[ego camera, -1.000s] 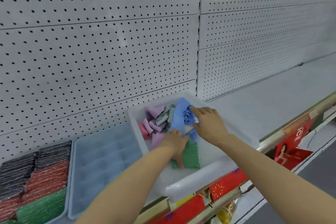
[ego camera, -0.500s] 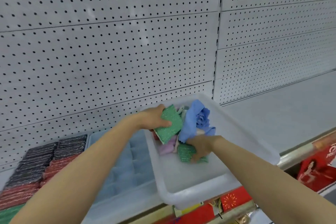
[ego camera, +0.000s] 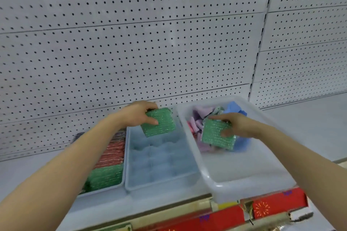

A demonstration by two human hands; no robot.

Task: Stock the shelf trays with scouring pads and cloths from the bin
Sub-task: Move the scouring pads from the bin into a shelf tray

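The left hand (ego camera: pixel 138 113), its grip clasping a green pad (ego camera: pixel 159 122), hovers right above the divided tray (ego camera: pixel 159 157), nearer than the right hand (ego camera: pixel 235 124), which is grasping a second pad (ego camera: pixel 216 135) over the bin (ego camera: pixel 249 180).

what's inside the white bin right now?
The white bin holds pink and purple cloths, a blue cloth, and a green scouring pad gripped by the right hand. Whatever lies under that pad and hand is covered.
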